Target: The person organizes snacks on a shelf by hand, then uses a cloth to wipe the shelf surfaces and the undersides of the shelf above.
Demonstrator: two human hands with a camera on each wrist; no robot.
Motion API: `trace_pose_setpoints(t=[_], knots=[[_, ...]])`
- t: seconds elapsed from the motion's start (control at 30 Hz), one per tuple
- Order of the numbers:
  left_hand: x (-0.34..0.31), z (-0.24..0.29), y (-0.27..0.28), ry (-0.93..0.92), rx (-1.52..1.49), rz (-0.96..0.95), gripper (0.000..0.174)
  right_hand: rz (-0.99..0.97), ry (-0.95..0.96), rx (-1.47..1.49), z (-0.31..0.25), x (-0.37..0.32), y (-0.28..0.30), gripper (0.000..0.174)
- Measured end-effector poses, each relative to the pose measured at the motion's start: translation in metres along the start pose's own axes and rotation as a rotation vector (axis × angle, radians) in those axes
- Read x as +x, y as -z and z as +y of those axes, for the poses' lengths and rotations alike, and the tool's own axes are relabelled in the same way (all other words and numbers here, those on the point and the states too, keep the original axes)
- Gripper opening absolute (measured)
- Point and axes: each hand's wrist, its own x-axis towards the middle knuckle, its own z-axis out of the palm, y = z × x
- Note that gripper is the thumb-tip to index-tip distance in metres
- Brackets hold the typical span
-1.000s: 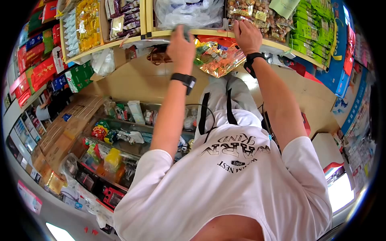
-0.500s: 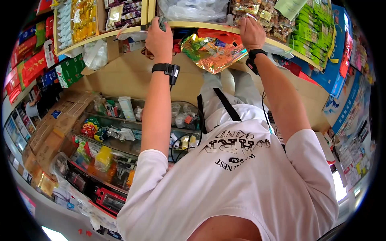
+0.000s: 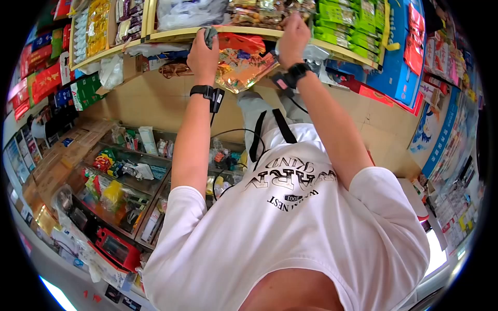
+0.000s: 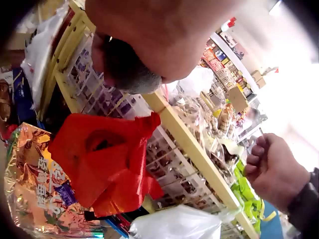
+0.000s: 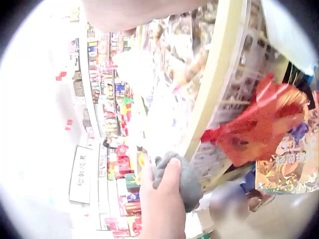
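Observation:
My left hand (image 3: pixel 203 58) grips a bunched grey cloth (image 5: pixel 185 181) at the cream front rail (image 3: pixel 244 32) of a display shelf. The cloth bulges past the thumb in the right wrist view. Farther right along the rail is my right hand (image 3: pixel 294 42), beside packets of brown snacks (image 3: pixel 254 16). Its fingers are curled in the left wrist view, and I see no clear item in them. Between the hands, a red plastic bag (image 4: pixel 102 159) hangs against the shelf front. A shiny gold foil bag (image 4: pixel 37 194) with printed characters is below it.
Clear plastic bags (image 3: pixel 189 14) fill the middle bin, with green packets (image 3: pixel 340 23) to its right. A blue box (image 3: pixel 397 52) stands at the shelf's right end. Behind the person, a glass case (image 3: pixel 122 194) holds assorted goods. A white plastic bag (image 4: pixel 177 224) hangs under the rail.
My left hand, with the grey cloth, moved left along the rail and then stayed near it. The right hand shifted right over the shelf toward the green packets as the head view turned.

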Motion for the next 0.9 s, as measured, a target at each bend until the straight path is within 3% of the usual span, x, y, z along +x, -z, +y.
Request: trace_pose_setpoints(t=[0.03, 0.17, 0.2, 0.23, 0.27, 0.3, 0.37, 0.4, 0.43, 0.5, 0.57, 0.67, 0.77, 0.8, 0.83, 0.9], knots=[[-0.010, 0.009, 0.000, -0.039, -0.016, 0.035, 0.043, 0.053, 0.018, 0.095, 0.014, 0.006, 0.021, 0.050], [-0.030, 0.050, -0.026, -0.207, -0.091, 0.081, 0.043, 0.114, 0.069, -0.257, 0.037, 0.027, 0.131, 0.042], [-0.030, 0.064, -0.032, -0.153, -0.067, 0.093, 0.039, 0.117, 0.062, -0.251, 0.042, 0.032, 0.150, 0.042], [-0.031, 0.075, -0.040, -0.157, -0.059, 0.093, 0.039, 0.038, 0.168, -0.304, 0.046, 0.036, 0.164, 0.040], [-0.033, 0.085, -0.049, -0.042, -0.093, 0.112, 0.036, -0.045, 0.273, -0.356, 0.049, 0.038, 0.172, 0.038], [-0.037, 0.095, -0.059, 0.074, -0.126, 0.131, 0.032, -0.046, 0.266, -0.350, 0.054, 0.038, 0.173, 0.038], [-0.055, 0.128, -0.079, -0.034, -0.146, 0.104, 0.028, -0.309, 0.437, -0.456, 0.065, 0.041, 0.171, 0.033], [-0.063, 0.148, -0.082, -0.081, -0.061, -0.043, 0.027, -0.359, 0.492, -0.439, 0.056, 0.039, 0.167, 0.025], [-0.076, 0.161, -0.093, -0.227, -0.111, 0.072, 0.025, -0.363, 0.485, -0.431, 0.053, 0.040, 0.161, 0.025], [-0.075, 0.174, -0.083, -0.198, -0.033, -0.051, 0.026, -0.374, 0.698, -0.381, 0.055, 0.045, 0.146, 0.017], [-0.056, 0.150, -0.066, -0.276, 0.084, -0.075, 0.026, -0.375, 0.739, -0.384, 0.059, 0.047, 0.134, 0.012], [-0.018, 0.094, -0.034, -0.025, -0.039, 0.032, 0.026, -0.409, 0.823, -0.386, 0.054, 0.052, 0.116, 0.012], [-0.009, 0.084, -0.046, -0.019, 0.106, 0.130, 0.028, -0.436, 0.782, -0.393, 0.058, 0.049, 0.091, 0.013], [-0.020, 0.094, -0.054, -0.026, 0.015, 0.168, 0.028, -0.417, 0.750, -0.300, 0.061, 0.051, 0.079, 0.020], [-0.024, 0.100, -0.073, -0.003, 0.035, 0.106, 0.028, -0.428, 0.750, -0.297, 0.056, 0.050, 0.074, 0.020], [-0.048, 0.122, -0.084, -0.204, 0.006, 0.106, 0.028, -0.579, 0.366, -0.356, 0.036, 0.047, 0.067, 0.021]])
